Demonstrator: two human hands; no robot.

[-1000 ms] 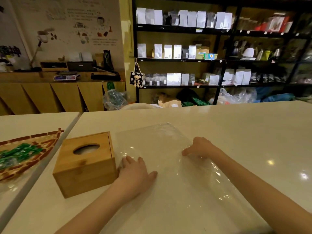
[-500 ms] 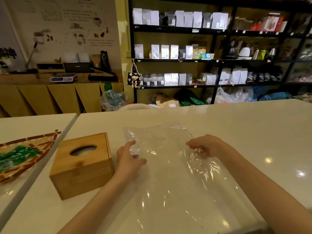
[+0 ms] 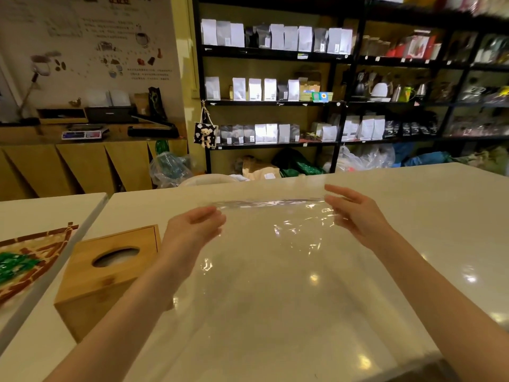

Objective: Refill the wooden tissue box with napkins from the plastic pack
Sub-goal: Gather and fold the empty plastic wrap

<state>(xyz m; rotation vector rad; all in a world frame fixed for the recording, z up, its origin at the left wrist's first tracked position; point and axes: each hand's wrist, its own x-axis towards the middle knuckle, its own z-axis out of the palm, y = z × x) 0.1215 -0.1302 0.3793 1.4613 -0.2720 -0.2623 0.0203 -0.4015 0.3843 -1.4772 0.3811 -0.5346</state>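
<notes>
A clear plastic pack (image 3: 275, 260) is stretched in front of me, its far edge raised off the white table (image 3: 427, 216). My left hand (image 3: 192, 230) grips its far left corner and my right hand (image 3: 355, 213) grips its far right corner. The pack looks flat and see-through; I see no napkins inside it. The wooden tissue box (image 3: 107, 274) stands upright to the left of my left forearm, with an oval opening on top and something pale showing inside.
A second white table (image 3: 41, 213) at the left carries a woven tray (image 3: 35, 255) with green packets. Black shelves (image 3: 275, 103) with bags stand behind the table, and a wooden counter (image 3: 82, 161) at the back left.
Both hands went from pressing the plastic flat on the table to pinching its far corners and lifting that edge up and away, spreading it wide.
</notes>
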